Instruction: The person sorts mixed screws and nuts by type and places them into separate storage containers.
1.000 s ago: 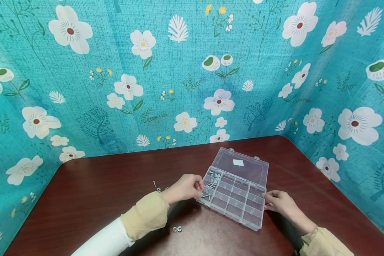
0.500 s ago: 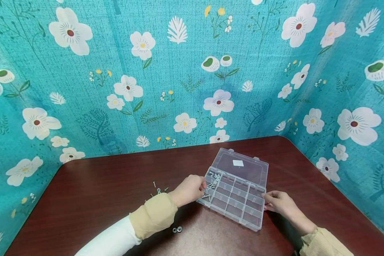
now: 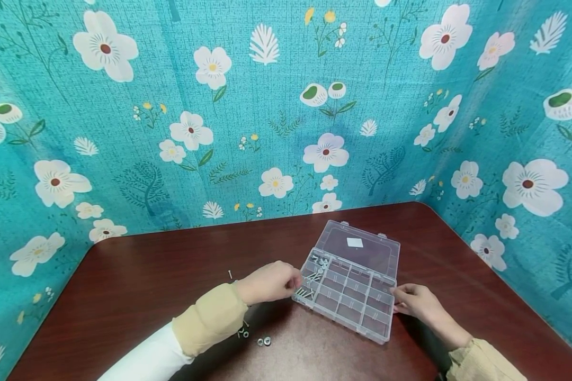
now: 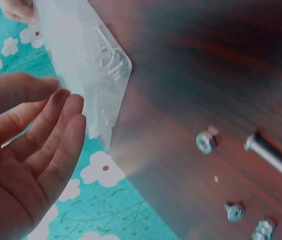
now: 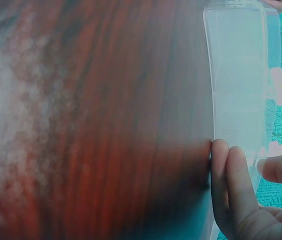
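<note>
A clear plastic compartment box [image 3: 355, 296] lies on the table with its lid [image 3: 369, 248] folded back. Small screws [image 3: 305, 292] and other hardware fill compartments along its left side. My left hand [image 3: 271, 280] hovers just left of the box; in the left wrist view its thumb and fingers are loosely curved, with nothing visible between them. At the opposite side, my right hand [image 3: 417, 301] holds the box by its right wall. The right wrist view shows fingers [image 5: 237, 175] against the outer side and the thumb [image 5: 281, 170] at the rim.
Two nuts [image 3: 264, 342] lie on the dark wooden table [image 3: 162, 275] in front of the left hand. A screw [image 3: 230, 274] lies behind it, and more small hardware [image 3: 243, 333] shows by the left sleeve. A flowered teal cloth [image 3: 276, 106] hangs behind the table.
My left hand has moved from over the box's left compartments back leftward, and more screws show in the front left compartment. My right hand stays at the box's right wall.
</note>
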A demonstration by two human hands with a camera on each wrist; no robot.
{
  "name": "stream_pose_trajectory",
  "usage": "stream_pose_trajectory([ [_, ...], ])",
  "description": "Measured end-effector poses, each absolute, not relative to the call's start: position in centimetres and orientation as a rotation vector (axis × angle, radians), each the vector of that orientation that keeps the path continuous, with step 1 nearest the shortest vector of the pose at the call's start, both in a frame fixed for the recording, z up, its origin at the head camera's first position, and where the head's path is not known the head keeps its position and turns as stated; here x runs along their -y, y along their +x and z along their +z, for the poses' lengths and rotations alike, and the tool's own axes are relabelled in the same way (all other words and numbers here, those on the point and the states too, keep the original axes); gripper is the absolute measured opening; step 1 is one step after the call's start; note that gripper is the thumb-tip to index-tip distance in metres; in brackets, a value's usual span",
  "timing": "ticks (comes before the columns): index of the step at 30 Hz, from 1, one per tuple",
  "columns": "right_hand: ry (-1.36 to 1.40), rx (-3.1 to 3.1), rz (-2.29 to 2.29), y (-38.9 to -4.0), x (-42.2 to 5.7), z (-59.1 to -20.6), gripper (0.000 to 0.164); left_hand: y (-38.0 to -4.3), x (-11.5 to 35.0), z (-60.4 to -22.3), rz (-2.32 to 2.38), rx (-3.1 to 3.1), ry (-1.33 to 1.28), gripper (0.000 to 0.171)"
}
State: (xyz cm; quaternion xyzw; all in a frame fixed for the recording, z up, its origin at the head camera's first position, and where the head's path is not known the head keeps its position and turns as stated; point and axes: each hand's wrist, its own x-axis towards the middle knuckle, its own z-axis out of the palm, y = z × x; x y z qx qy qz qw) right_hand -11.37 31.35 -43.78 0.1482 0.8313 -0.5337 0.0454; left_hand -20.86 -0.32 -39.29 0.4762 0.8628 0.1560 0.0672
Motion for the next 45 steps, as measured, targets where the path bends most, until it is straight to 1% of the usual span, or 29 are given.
stream_pose_trajectory([
  [12, 0.451, -2.542, -1.618, -11.4, -31.3, -43.6, 0.037, -20.1, 3.1, -39.1, 0.257, -2.654, 1.509, 0.014],
  [25, 0.449, -2.526, -1.633, -11.4, -31.3, -43.7, 0.038, -20.6, 6.5, -41.0, 0.226, -2.663, 1.392, 0.019],
  [37, 0.44, -2.524, -1.642, -11.3, -31.4, -43.8, 0.036, -20.7, 7.2, -41.5, 0.283, -2.636, 1.344, 0.023],
  [45, 0.398, -2.538, -1.629, -11.2, -31.4, -43.6, 0.036, -20.6, 6.7, -41.5, 0.42, -2.53, 1.264, 0.019],
])
